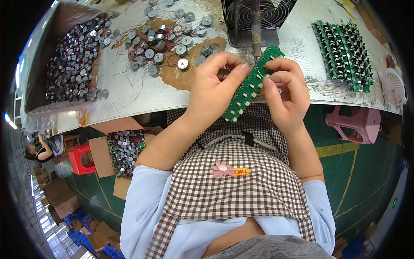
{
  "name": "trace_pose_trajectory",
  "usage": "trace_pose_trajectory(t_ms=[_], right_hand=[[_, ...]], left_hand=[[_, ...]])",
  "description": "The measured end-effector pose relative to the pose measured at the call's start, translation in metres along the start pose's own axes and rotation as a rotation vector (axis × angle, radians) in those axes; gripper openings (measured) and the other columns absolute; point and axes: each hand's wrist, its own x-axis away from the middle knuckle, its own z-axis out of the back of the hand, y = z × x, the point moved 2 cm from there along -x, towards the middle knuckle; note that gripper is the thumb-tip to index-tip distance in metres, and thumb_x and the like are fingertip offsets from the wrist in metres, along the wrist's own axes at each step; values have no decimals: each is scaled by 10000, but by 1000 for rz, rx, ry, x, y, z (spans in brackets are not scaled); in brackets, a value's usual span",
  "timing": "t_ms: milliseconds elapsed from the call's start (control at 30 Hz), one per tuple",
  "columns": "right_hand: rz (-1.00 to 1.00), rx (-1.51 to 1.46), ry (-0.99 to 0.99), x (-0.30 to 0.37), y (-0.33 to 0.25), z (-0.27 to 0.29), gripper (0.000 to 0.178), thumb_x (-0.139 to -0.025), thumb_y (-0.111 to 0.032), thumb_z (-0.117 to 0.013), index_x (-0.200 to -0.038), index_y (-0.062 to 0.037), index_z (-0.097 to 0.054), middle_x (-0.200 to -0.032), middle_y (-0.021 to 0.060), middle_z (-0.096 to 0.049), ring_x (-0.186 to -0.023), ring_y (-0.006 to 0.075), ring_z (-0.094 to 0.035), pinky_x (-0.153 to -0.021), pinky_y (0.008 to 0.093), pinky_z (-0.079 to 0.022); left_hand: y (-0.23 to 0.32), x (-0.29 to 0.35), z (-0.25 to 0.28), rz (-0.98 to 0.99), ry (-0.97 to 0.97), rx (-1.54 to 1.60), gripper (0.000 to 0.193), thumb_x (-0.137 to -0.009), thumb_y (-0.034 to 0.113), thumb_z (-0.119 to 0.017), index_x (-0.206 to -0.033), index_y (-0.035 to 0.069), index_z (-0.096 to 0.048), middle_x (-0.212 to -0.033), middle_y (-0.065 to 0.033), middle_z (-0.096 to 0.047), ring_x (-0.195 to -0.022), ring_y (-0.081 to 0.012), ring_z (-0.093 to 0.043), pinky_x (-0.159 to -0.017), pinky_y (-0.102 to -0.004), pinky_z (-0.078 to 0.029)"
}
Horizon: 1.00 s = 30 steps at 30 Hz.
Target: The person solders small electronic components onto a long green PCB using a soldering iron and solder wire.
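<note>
Both hands are pinching the same long green circuit strip (251,84), held up over the front edge of the worktop (129,93): left hand (213,88) clamped on its middle from the 9 o'clock side, right hand (284,93) gripping it from 3 o'clock, fingertips close together. It's tilted, top end pointing to 1 o'clock near the fan (258,17). Loose little round motors (166,41) with thin wires sit at 11 o'clock, a stack of finished green boards (343,54) at 2 o'clock. My worry: it's held over the lap, so a slip drops it, or bending snaps it.
</note>
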Motion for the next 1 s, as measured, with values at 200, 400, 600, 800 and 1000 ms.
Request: trace_pose_trajectory(t_ms=[200, 400, 600, 800, 1000], right_hand=[[-41, 18, 18, -3, -2, -1, 74, -785, 61, -642, -817, 52, -576, -1018, 176, -594, -644, 116, -608, -553, 207, -493], [91, 181, -27, -13, -3, -2, 81, -770, 78, -648, -802, 46, -582, -1020, 173, -595, -637, 119, -603, -539, 202, -487], [40, 117, 1, -9, -5, -1, 93, -757, 87, -657, -805, 45, -590, -1020, 165, -589, -663, 117, -592, -549, 205, -493], [-18, 18, 7, -2, -3, 0, 84, -769, 73, -649, -813, 55, -580, -1019, 195, -579, -678, 123, -589, -559, 204, -495], [-26, 26, 17, -2, -3, -2, 91, -770, 80, -641, -829, 51, -578, -1007, 183, -585, -671, 122, -591, -544, 206, -494]], left_hand=[[5, -2, -10, 38, 62, 97, 115, -866, 61, -608, -847, -38, -553, -772, -45, -594, -625, -47, -554, -517, -197, -440], [8, -7, -10, -2, 88, 124, 116, -851, 48, -607, -807, -36, -540, -748, -26, -582, -641, -37, -548, -528, -189, -438], [5, -1, -12, -30, 89, 91, 108, -858, 65, -617, -819, -10, -550, -722, 6, -574, -601, -11, -510, -491, -170, -389], [3, 1, -9, -56, 57, 19, 100, -878, 81, -614, -860, 0, -559, -740, 29, -565, -604, 8, -492, -490, -148, -364], [9, 0, -9, -45, 23, 40, 119, -805, 65, -654, -794, -25, -578, -718, -16, -589, -602, -30, -517, -515, -191, -417]])
